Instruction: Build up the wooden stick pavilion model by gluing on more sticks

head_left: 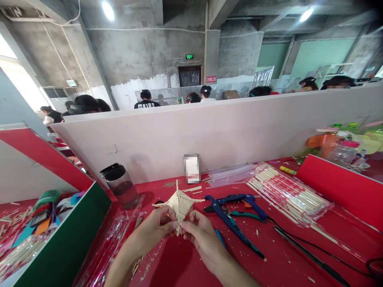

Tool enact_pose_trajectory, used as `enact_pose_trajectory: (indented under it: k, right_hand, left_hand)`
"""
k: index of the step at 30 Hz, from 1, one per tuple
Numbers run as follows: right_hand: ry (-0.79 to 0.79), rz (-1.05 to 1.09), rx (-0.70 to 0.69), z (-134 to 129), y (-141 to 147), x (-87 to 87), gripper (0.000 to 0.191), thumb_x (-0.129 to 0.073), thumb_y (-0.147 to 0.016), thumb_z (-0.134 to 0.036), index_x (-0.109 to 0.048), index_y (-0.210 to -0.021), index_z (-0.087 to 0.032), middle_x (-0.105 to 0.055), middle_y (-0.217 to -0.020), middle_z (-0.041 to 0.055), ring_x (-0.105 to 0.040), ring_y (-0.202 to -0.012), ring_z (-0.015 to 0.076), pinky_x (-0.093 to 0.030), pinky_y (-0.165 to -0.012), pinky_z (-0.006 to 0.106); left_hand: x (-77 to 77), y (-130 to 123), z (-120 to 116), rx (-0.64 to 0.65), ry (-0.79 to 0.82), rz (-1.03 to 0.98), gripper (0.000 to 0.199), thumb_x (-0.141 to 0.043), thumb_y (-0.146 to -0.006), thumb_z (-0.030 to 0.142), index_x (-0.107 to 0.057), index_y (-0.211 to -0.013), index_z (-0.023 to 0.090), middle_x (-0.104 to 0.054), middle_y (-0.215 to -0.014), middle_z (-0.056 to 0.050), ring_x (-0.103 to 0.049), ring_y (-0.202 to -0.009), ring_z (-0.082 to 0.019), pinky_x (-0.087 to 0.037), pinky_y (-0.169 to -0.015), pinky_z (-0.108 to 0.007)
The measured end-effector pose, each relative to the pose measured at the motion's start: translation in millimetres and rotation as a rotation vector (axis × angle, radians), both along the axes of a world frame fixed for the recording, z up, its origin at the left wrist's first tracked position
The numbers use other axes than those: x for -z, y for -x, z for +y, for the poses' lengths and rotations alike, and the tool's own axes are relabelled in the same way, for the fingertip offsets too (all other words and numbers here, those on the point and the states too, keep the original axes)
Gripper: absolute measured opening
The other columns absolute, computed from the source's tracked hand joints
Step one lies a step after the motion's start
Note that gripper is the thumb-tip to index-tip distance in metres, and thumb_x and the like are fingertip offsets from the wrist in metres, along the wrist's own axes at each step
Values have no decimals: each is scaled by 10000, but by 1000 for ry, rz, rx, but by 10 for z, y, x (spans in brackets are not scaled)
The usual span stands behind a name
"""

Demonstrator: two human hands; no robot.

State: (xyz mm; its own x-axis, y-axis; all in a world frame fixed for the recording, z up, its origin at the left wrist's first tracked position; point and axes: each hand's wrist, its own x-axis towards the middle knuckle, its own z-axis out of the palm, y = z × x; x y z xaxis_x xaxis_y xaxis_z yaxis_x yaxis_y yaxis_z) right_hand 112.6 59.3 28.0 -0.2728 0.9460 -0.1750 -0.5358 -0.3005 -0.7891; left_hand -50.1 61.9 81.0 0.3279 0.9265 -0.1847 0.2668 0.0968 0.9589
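Both hands hold a small pointed structure made of pale wooden sticks [180, 202], raised above the red tabletop. Sticks jut from its top, left and right corners, and a ridge runs down its middle. My left hand [160, 224] pinches the lower left side, thumb near the bottom tip. From the other side, my right hand [199, 227] has thumb and fingers closed on the lower right edge. Just right of the hands lie blue-handled cutters [235, 225] and a blue glue gun [254, 205]. Loose stick pieces [193, 189] lie behind the structure.
A dark-lidded bottle [121, 185] stands at the left. Bagged wooden sticks [287, 191] lie at the right, near a black cable [317, 249]. A phone-like object [192, 168] leans on the white partition [167, 139]. Green [66, 243] and red [344, 187] boards flank the workspace.
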Motion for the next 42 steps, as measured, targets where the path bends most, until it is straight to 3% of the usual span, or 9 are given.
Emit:
enact_pose_trajectory:
  k: [8,13,17,22,27,31,36,38,42]
  right_hand:
    - [-253,-253,-54,150,-128,79,233,-732,-684,-202,-509,-753,-213,-561,-675,-51,-519,-610,127,-391,-571,237]
    - [-382,-345,-14,220,-221,48,177,-706,-750,-199,-535,-795,-205,-576,-740,-29,-554,-693,155,-443,-647,263]
    - [-436,-337,-66,211,-238,15,173,-694,-781,-191,-544,-865,-215,-587,-783,-21,-558,-707,157,-435,-625,253]
    - [-516,-414,-67,175,-264,3,225,-666,-793,-155,-581,-985,-235,-618,-791,-16,-584,-721,171,-421,-615,248]
    - [-592,-505,-96,127,-296,30,472,-682,-792,-149,-634,-1243,-279,-660,-802,-4,-616,-748,185,-446,-673,254]
    - [-610,-505,-302,79,-402,-127,575,-667,-771,-126,-631,-1311,-322,-662,-816,-21,-599,-711,162,-440,-647,233]
    - [-691,-468,-695,70,-740,-553,304,-670,-817,-198,-775,-1096,-255,-700,-832,8,-604,-745,167,-462,-696,261]
    - [-726,-482,-656,112,-848,-655,235,-665,-835,-215,-801,-1025,-244,-716,-870,24,-620,-778,180,-467,-703,271]
    - [-711,-587,-307,290,-903,-581,175,-661,-852,-246,-821,-922,-241,-759,-886,38,-657,-790,212,-472,-705,292]
  left_hand:
    - [-26,20,-46,-53,-73,196,207,-552,-901,409,-495,-840,220,-576,-685,40,-474,-607,-140,-361,-598,-260]
    - [-153,-134,-195,-147,-228,764,133,-483,-965,330,-537,-896,230,-689,-787,-20,-626,-702,-211,-354,-626,-290]
    - [-206,-442,-316,-243,-376,1107,138,-477,-984,272,-578,-1056,212,-721,-1078,-114,-708,-913,-275,-409,-692,-309]
    - [-199,-667,-374,-207,-390,1338,244,-435,-952,103,-614,-1089,195,-720,-1037,-125,-751,-817,-260,-397,-533,-278]
    - [-268,-537,-376,-199,-363,1398,330,-405,-928,21,-616,-1129,175,-745,-1036,-135,-762,-852,-268,-437,-570,-283]
    - [-319,-359,-346,-204,-335,1440,306,-360,-960,49,-624,-977,203,-759,-904,-95,-762,-784,-264,-391,-532,-272]
    - [-336,-245,-295,-133,-331,1412,292,-350,-1016,144,-627,-940,198,-757,-906,-101,-756,-820,-269,-403,-575,-284]
    - [-320,-245,-283,-124,-318,1397,277,-356,-1028,189,-625,-962,194,-757,-926,-111,-760,-840,-284,-414,-582,-292]
    - [-266,-266,-282,-121,-323,1439,257,-377,-989,124,-624,-1017,192,-760,-950,-118,-768,-844,-287,-419,-563,-284]
